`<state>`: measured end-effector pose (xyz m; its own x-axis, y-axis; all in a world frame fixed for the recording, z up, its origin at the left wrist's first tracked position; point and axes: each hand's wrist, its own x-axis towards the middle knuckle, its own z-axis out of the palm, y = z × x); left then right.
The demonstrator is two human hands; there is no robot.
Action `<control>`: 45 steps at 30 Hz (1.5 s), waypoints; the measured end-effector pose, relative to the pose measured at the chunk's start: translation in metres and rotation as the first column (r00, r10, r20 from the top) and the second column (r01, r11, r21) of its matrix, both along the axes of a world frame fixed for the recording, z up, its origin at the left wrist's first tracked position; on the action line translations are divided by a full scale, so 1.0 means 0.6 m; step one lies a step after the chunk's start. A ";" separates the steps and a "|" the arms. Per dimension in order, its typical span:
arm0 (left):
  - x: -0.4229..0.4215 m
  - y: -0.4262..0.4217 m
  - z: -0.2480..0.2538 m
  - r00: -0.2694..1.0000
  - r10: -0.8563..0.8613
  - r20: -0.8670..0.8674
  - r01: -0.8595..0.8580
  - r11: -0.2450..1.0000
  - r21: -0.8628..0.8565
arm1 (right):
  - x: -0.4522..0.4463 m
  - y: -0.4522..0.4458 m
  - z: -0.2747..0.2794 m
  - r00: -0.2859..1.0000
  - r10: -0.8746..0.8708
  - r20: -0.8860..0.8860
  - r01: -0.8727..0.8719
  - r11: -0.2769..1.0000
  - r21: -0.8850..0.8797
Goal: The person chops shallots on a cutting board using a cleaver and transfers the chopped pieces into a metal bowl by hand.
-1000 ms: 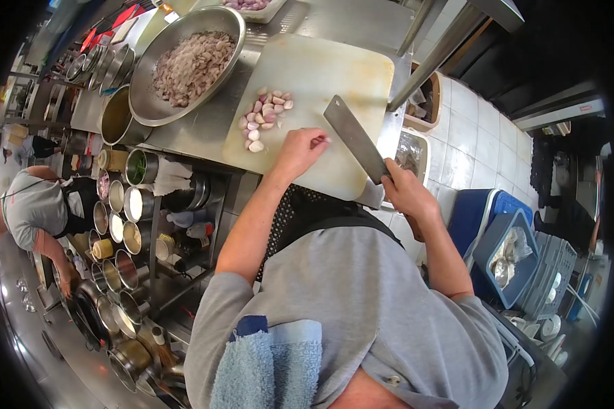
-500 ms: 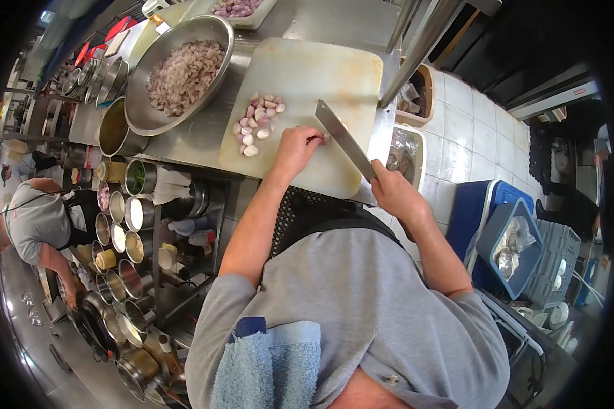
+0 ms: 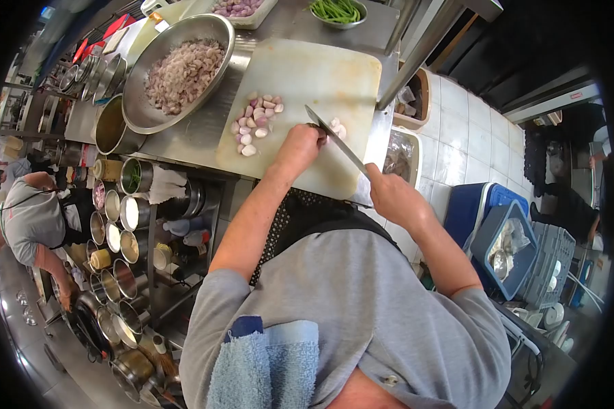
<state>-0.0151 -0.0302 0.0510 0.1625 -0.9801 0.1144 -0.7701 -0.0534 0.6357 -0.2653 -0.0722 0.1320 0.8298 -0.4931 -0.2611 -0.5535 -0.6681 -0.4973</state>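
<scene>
My right hand (image 3: 397, 198) is wrapped round the handle of a cleaver (image 3: 338, 142), its blade pointing up and left over the cutting board (image 3: 307, 68). My left hand (image 3: 300, 148) has its fingers curled down on the board, pinching a shallot (image 3: 325, 140) that is mostly hidden beside the blade. Cut shallot slices (image 3: 338, 127) lie just right of the blade. Several peeled whole shallots (image 3: 256, 121) are grouped on the board's left part, up and left of my left hand.
A large steel bowl (image 3: 223, 75) of sliced shallots stands left of the board. Beyond are a tray (image 3: 266, 15) of shallots and a bowl (image 3: 351, 26) of green vegetables. A metal post (image 3: 416, 58) rises at the right. Another person (image 3: 31, 211) stands at far left near many pots.
The cleaver has moved left and down against my left fingertips, turned more edge-on. Slices now show right of the blade. The bowl of green vegetables has come into view at the top.
</scene>
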 end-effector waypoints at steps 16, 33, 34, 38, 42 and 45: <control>-0.004 0.008 -0.006 0.994 0.048 -0.101 -0.056 0.996 -0.069 | 0.009 -0.005 -0.018 0.998 -0.015 0.055 0.015 1.000 -0.001; -0.004 0.010 -0.032 0.999 0.027 -0.028 -0.030 0.994 -0.108 | 0.013 -0.012 -0.030 0.996 -0.093 0.012 0.092 0.994 0.055; -0.005 0.008 -0.046 0.999 0.041 0.011 -0.040 0.995 -0.087 | 0.019 -0.017 -0.032 0.997 -0.074 0.012 0.073 0.996 0.050; -0.033 -0.002 -0.078 0.984 0.105 -0.145 -0.131 0.974 -0.187 | 0.012 -0.028 -0.033 0.987 -0.141 0.076 0.132 0.985 0.111; -0.042 -0.019 -0.121 0.989 0.119 -0.089 -0.146 0.893 -0.427 | -0.004 -0.070 -0.088 0.985 -0.087 0.150 0.048 0.967 0.250; -0.042 -0.023 -0.106 0.996 0.056 -0.070 -0.079 0.918 -0.389 | -0.011 -0.088 -0.095 0.974 -0.190 0.127 0.109 0.874 0.474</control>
<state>-0.0400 -0.0438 -0.0127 0.2444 -0.8454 0.4750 -0.7358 0.1574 0.6587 -0.2717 -0.1249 0.0750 0.8067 -0.4717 -0.3560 -0.5116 -0.2559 -0.8202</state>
